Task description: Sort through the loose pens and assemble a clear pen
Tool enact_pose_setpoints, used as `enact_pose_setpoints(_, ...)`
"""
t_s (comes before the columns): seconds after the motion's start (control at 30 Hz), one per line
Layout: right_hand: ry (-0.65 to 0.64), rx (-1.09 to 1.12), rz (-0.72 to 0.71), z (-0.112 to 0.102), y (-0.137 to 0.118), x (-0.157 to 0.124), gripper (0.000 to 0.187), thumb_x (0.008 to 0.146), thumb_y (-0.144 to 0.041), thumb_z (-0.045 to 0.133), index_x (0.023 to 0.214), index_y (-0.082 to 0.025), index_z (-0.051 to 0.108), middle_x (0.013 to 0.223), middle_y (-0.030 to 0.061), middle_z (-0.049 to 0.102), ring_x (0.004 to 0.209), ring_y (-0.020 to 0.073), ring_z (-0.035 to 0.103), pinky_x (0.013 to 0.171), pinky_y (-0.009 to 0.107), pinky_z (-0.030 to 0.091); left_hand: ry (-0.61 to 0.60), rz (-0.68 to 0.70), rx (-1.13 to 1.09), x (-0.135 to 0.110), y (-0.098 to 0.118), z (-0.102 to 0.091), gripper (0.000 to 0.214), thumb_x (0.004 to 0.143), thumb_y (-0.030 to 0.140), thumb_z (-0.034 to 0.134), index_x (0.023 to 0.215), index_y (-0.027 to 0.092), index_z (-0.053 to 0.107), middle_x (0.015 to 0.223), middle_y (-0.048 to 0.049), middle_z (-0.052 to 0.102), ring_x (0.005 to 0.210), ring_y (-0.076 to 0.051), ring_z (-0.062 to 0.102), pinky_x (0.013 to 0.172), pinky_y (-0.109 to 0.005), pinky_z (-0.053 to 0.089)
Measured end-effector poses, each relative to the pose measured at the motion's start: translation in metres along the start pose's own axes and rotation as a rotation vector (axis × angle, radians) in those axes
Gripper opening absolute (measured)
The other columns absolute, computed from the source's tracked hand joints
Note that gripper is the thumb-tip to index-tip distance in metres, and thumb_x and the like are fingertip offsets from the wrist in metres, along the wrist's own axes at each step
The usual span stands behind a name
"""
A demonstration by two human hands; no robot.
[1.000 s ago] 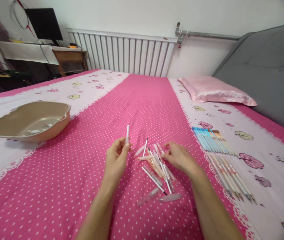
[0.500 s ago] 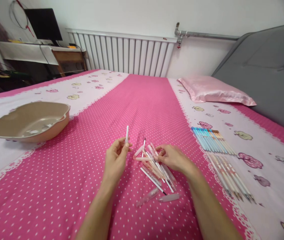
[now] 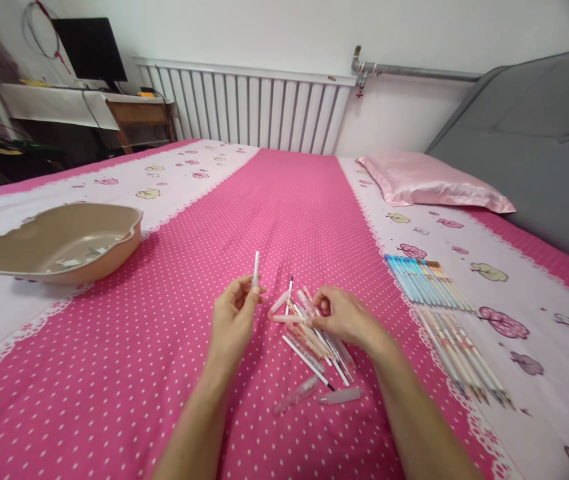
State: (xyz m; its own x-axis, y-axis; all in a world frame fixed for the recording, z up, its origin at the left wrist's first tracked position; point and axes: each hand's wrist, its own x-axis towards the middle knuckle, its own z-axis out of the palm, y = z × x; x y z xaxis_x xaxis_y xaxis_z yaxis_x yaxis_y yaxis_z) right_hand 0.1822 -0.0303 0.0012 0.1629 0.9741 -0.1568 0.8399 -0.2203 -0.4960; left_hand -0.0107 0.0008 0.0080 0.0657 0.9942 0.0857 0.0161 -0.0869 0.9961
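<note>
A slim white pen tube point(image 3: 257, 268) stands nearly upright in my left hand point(image 3: 234, 310), pinched between thumb and fingers above the bedsheet. My right hand point(image 3: 341, 317) is over the upper right of a loose pile of pen parts point(image 3: 311, 337), its fingers curled with a gap between thumb and forefinger. Its fingertips are by the right end of a pale pink pen piece point(image 3: 287, 319). White refills with dark tips, clear barrels and pinkish pieces make up the pile. A frosted pen piece point(image 3: 340, 397) and a clear barrel point(image 3: 297, 395) lie nearer me.
Rows of blue and orange pens point(image 3: 429, 283) and pale pens point(image 3: 465, 357) lie on the right. A beige basin point(image 3: 109, 263) holding small white bits sits on the left. Farther back are a pink pillow point(image 3: 434, 180), a radiator point(image 3: 254, 107) and a grey headboard point(image 3: 529, 113).
My right hand has shifted slightly left and turned, bringing its fingertips to the pale pink piece. My left hand keeps the white tube almost still.
</note>
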Motion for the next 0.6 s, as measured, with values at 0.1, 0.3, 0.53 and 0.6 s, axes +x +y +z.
enact_pose_setpoints(0.1,0.003,-0.026,0.025,0.0036,-0.0005,0.0015,0.021,0.066,-0.025,0.069,0.084,-0.02,0.059,0.084,0.0007,0.061,0.072,0.0132,0.053,0.057,0.021,0.031,-0.001,0.003,-0.013,0.0003,-0.0003,0.0,0.027,0.074,0.034,0.061,0.094,0.016,0.063,0.082,-0.0043,0.065,0.075,-0.016,0.06,0.071,-0.03,0.048)
enact_pose_setpoints(0.3,0.041,-0.028,0.043,0.0005,0.005,0.002,0.011,0.073,-0.02,0.062,0.083,-0.019,0.06,0.083,0.0015,0.064,0.072,0.0128,0.055,0.058,0.021,0.031,0.001,0.001,-0.028,0.0018,-0.0029,0.0005,0.03,0.073,0.036,0.062,0.094,0.015,0.062,0.081,-0.004,0.064,0.074,-0.016,0.06,0.072,-0.03,0.047)
enact_pose_setpoints(0.53,0.084,-0.046,0.09,-0.0035,0.0071,0.0024,0.009,0.072,-0.026,0.061,0.079,-0.02,0.062,0.08,0.003,0.067,0.071,0.0145,0.059,0.054,0.022,0.031,-0.015,0.02,-0.026,0.0016,-0.0041,-0.0003,0.029,0.075,0.035,0.061,0.096,0.015,0.061,0.082,-0.0037,0.064,0.077,-0.016,0.06,0.073,-0.03,0.047)
enact_pose_setpoints(0.6,0.104,-0.053,0.104,-0.0045,0.005,0.0018,0.011,0.073,-0.03,0.06,0.077,-0.02,0.062,0.079,0.003,0.068,0.07,0.0152,0.059,0.053,0.023,0.031,-0.011,0.015,-0.025,0.0015,-0.0034,-0.0001,0.028,0.075,0.034,0.061,0.095,0.015,0.061,0.081,-0.0036,0.064,0.077,-0.016,0.06,0.073,-0.03,0.047)
